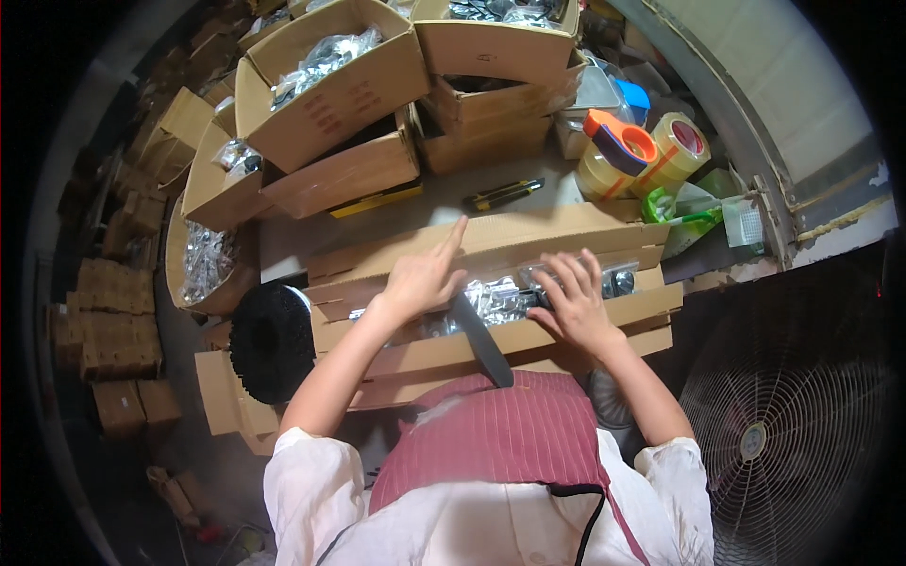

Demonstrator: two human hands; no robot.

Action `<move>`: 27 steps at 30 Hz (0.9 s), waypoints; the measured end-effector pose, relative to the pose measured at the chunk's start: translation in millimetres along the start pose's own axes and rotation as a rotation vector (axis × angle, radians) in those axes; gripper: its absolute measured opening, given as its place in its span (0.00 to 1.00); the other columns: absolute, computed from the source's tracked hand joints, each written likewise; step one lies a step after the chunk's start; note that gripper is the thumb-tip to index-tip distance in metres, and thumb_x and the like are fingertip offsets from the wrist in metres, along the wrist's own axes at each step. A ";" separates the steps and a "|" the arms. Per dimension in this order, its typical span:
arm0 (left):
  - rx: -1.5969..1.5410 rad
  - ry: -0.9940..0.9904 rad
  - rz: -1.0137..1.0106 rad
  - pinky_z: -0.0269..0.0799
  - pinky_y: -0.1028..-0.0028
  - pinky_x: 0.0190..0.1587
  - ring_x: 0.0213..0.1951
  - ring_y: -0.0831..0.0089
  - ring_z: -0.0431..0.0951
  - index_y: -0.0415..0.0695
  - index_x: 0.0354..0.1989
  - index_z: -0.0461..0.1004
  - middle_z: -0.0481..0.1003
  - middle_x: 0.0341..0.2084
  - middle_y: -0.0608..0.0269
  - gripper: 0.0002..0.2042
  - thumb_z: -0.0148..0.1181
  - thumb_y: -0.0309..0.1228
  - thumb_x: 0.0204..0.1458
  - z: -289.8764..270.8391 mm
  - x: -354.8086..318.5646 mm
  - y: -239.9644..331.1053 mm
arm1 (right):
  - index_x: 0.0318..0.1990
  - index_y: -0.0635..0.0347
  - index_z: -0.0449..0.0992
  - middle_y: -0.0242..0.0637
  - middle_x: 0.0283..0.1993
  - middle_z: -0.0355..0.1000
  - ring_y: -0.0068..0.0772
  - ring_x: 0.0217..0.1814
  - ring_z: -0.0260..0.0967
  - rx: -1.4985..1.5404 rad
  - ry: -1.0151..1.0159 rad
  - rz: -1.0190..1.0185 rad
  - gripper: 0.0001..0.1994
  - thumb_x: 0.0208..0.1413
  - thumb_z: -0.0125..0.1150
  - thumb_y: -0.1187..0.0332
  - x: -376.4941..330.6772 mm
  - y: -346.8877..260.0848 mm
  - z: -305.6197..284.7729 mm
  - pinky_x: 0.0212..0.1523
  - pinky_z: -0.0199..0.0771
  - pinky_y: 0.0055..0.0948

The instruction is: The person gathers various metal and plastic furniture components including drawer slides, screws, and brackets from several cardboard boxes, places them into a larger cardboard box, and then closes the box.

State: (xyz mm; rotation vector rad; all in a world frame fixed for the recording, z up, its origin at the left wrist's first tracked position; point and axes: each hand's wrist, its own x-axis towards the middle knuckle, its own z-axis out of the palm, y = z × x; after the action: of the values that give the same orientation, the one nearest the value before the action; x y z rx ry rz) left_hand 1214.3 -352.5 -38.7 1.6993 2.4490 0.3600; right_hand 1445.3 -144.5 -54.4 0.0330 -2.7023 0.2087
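Observation:
A long, narrow cardboard box (528, 336) lies in front of me with its flaps raised. Inside are several clear plastic packets (498, 300) with silvery and dark contents. My left hand (422, 283) is over the box's left half, index finger stretched toward the far flap and thumb apart; its other fingers are partly hidden. A flat dark strip (486, 347) slants from beside that thumb to my apron; whether the hand touches it I cannot tell. My right hand (578, 307) rests with spread fingers on packets in the box's right half, gripping nothing that I can see.
Beyond the box lies a yellow-and-black utility knife (505, 194). An orange tape dispenser (620, 141) and tape rolls (675, 151) stand far right. Open cartons (330, 99) of bagged parts are stacked behind. A round black object (271, 344) sits left, a large fan (774, 443) right.

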 end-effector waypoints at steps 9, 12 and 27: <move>0.001 -0.029 -0.056 0.76 0.55 0.31 0.27 0.46 0.81 0.41 0.77 0.42 0.79 0.26 0.41 0.48 0.64 0.46 0.54 -3.5 0.9 2.9 | 0.73 0.60 0.58 0.49 0.77 0.50 0.52 0.81 0.41 -0.125 -0.038 0.135 0.39 0.61 0.57 0.44 16.9 8.2 23.5 0.77 0.24 0.67; -0.006 -0.005 -0.068 0.75 0.54 0.31 0.27 0.45 0.81 0.42 0.77 0.42 0.78 0.22 0.42 0.50 0.65 0.50 0.53 -3.5 -3.1 10.2 | 0.72 0.58 0.59 0.45 0.73 0.56 0.49 0.79 0.45 -0.161 0.000 0.167 0.39 0.61 0.58 0.44 20.5 9.5 30.9 0.77 0.25 0.67; 0.167 -0.010 -0.379 0.69 0.60 0.56 0.52 0.52 0.75 0.29 0.73 0.49 0.71 0.54 0.43 0.65 0.79 0.58 0.31 -0.7 -15.3 50.4 | 0.56 0.55 0.74 0.39 0.58 0.68 0.42 0.61 0.64 -0.113 0.231 -0.164 0.22 0.52 0.66 0.66 20.0 -10.2 10.8 0.71 0.55 0.55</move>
State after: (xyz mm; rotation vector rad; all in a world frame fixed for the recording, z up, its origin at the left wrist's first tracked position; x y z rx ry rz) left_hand 1265.0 -350.1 -24.5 1.2370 2.7820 0.1025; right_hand 1423.2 -156.0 -54.3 0.1841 -2.4614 0.0086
